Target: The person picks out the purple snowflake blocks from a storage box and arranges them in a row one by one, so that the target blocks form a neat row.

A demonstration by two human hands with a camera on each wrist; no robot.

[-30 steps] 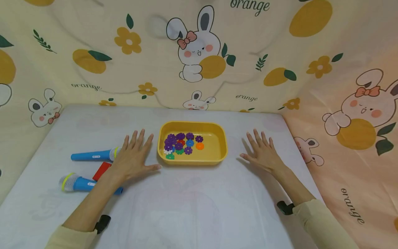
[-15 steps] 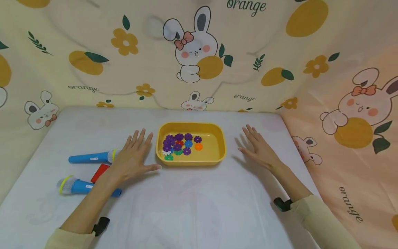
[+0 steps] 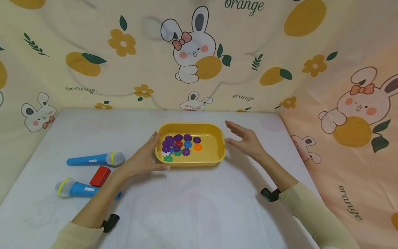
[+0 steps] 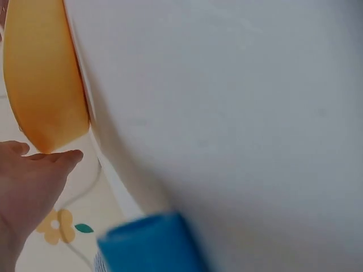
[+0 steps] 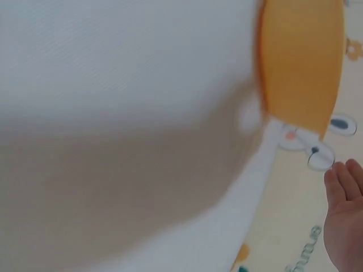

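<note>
Light is bright, even and soft, with no glare, and only faint grey shadows fall on the white table (image 3: pixel 192 207) just beside the yellow tray (image 3: pixel 221 145) and under the forearms. The head view is sharp around the tray but bends outward toward its edges, curving the patterned backdrop (image 3: pixel 93 41). Both wrist views are blurred and out of focus, the tray there a smeared orange patch.

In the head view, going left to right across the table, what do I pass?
Front blue microphone → red block → left hand → yellow tray holding the flower pieces → right hand. The rear blue microphone spans the first two, so I leave it unplaced.
</note>
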